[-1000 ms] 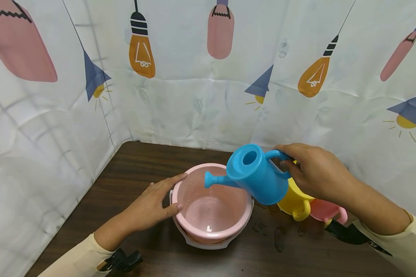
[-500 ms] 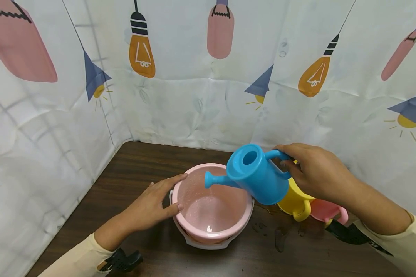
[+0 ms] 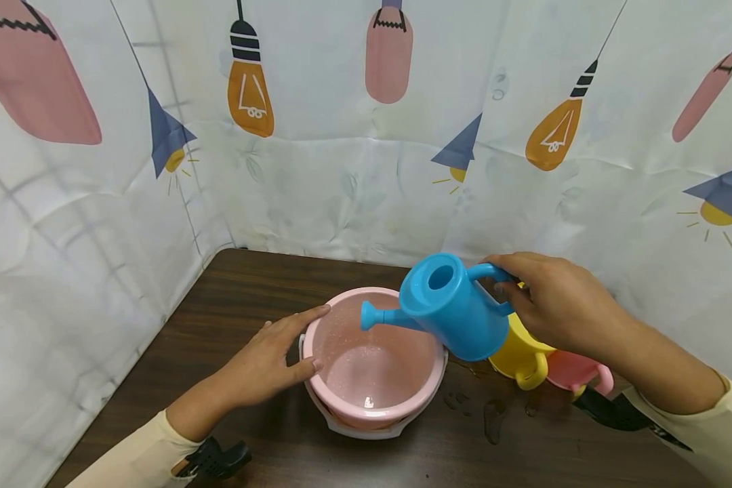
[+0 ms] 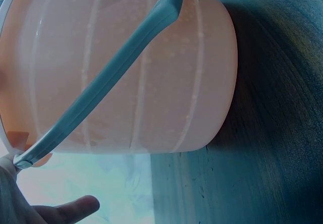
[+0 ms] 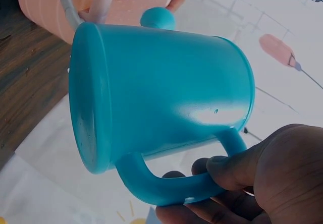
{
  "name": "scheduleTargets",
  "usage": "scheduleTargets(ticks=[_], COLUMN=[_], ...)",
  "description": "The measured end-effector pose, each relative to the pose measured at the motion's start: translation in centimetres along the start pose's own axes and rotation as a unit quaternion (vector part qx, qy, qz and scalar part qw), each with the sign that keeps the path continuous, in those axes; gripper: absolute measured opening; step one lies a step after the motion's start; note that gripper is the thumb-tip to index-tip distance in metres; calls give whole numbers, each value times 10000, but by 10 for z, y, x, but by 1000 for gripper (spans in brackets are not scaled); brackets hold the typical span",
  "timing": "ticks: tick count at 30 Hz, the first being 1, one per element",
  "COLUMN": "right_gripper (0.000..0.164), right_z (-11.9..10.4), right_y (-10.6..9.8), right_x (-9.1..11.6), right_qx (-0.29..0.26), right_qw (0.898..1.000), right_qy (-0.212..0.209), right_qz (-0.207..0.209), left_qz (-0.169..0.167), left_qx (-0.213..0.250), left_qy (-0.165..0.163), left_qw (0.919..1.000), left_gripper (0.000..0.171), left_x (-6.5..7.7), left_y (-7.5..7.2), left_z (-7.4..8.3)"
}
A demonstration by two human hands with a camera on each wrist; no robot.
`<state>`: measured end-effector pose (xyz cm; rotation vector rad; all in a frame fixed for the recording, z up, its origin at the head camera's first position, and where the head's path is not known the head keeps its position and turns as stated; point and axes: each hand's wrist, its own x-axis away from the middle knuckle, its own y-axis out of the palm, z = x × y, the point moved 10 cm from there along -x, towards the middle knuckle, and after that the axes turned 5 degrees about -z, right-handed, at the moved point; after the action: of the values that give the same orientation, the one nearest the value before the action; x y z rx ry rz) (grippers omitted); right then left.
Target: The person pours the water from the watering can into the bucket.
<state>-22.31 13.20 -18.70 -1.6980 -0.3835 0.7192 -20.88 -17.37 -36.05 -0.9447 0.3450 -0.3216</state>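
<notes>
In the head view, a pink bucket (image 3: 372, 410) with a pale handle (image 4: 108, 85) stands at the middle of the table. My left hand (image 3: 262, 359) rests on its left rim, fingers extended and thumb apart. The right hand (image 3: 561, 301) grips the handle of a blue watering can (image 3: 454, 315), fingers curled round it in the right wrist view. The can is held over the bucket's right side and tilted to the left. Its spout (image 3: 378, 316) points into the bucket above the wet inner wall. A shallow layer of water seems to cover the bucket's bottom.
A yellow cup (image 3: 518, 359) and a pink cup (image 3: 576, 371) stand right of the bucket, partly behind my right hand and forearm. Water spots (image 3: 494, 417) lie on the dark wooden table (image 3: 262, 271). Printed white cloth (image 3: 341, 190) hangs behind and to the left.
</notes>
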Motion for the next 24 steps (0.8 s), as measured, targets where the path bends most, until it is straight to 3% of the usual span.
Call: scheduleTargets(ticks=[24], right_gripper=[34], right_z=[-1], right_y=[0], right_x=[-1], right_qx=[14], right_qw=[10000], right_qy=[-40], right_qz=[4], left_qz=[5], left_qx=[41], left_qy=[25], left_qw=[10000], left_gripper=[76], left_x=[0], left_y=[1], left_z=[-1])
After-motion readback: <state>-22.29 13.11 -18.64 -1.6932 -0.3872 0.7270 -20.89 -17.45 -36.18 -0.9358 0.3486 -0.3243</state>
